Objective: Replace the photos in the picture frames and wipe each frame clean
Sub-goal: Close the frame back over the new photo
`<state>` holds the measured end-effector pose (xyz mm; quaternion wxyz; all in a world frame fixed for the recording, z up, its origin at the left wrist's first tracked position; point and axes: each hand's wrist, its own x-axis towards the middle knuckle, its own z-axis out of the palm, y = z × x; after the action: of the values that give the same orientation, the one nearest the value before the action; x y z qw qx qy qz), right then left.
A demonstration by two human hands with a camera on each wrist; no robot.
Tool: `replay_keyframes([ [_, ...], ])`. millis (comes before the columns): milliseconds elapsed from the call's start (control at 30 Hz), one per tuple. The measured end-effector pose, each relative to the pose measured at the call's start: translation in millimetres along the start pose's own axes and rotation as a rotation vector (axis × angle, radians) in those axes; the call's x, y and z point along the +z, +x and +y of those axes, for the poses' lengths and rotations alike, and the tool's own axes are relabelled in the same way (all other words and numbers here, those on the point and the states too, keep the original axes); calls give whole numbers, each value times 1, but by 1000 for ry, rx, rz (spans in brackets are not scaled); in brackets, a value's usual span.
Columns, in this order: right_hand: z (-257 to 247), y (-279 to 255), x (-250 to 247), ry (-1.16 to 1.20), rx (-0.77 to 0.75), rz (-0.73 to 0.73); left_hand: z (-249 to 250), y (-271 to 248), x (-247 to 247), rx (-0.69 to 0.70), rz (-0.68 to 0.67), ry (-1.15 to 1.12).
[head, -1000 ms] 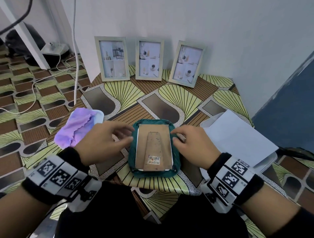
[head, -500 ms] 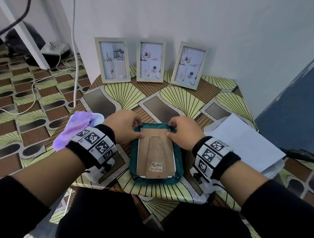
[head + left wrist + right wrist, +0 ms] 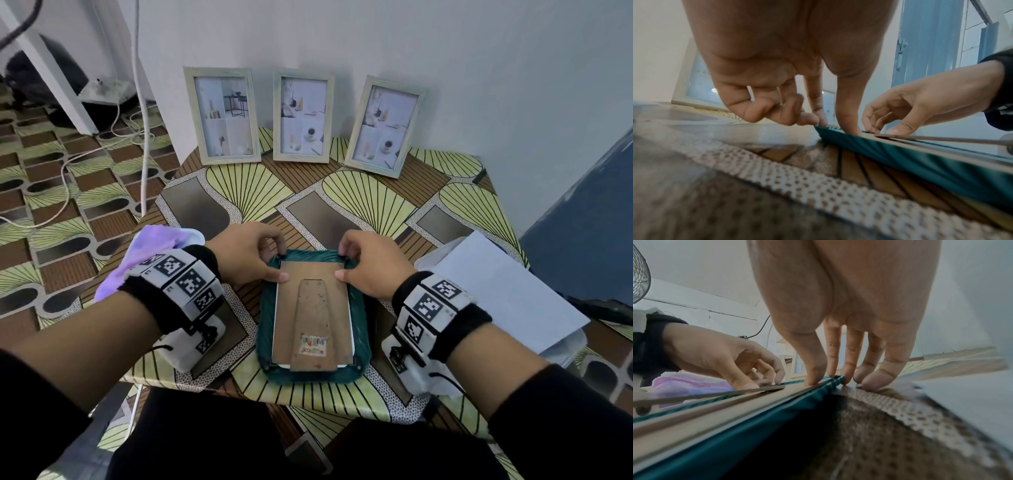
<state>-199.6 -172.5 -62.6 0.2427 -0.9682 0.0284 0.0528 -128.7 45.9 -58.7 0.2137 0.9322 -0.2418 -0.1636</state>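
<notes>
**Both hands at the far corners of the face-down frame**

While the teal frame (image 3: 313, 313) lies face down at the table's (image 3: 373, 205) near edge, its brown backing board (image 3: 310, 287) and folded stand up, the left hand (image 3: 245, 253) grips its far left corner: the thumb presses on the board and the curled fingers hook over the frame's far rim. The right hand (image 3: 371, 262) grips the far right corner the same way, thumb on the board, fingertips over the rim and down on the table just beside it.

Three pale framed photos stand upright in a row along the table's far edge against the wall: one left (image 3: 224, 114), one middle (image 3: 303, 114), one right (image 3: 385, 125), each holding a picture.

One purple cloth (image 3: 147, 253) lies at the table's left edge, partly under the left wrist. At the right edge a white tray (image 3: 561, 349) holds a sheet of white paper (image 3: 503, 291); whether more sheets lie beneath cannot be told.
</notes>
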Motion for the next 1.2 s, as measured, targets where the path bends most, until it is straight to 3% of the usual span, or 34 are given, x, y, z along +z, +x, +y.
replay_keyframes([
  [300,1,0,6,-4,-22,49,0,3,-1,59,-62,68],
  [633,-2,-6,10,-17,-23,95,7,-9,0,101,5,272],
  [733,-4,-19,9,-8,-58,75,10,-25,5,115,65,349],
  [900,-3,-65,5,43,-154,169,16,-73,1,162,260,146],
  [1067,8,-107,5,-14,-141,138,15,-127,20,72,257,49],
  [1200,13,-121,12,-58,-148,95,15,-148,42,89,234,90],
])
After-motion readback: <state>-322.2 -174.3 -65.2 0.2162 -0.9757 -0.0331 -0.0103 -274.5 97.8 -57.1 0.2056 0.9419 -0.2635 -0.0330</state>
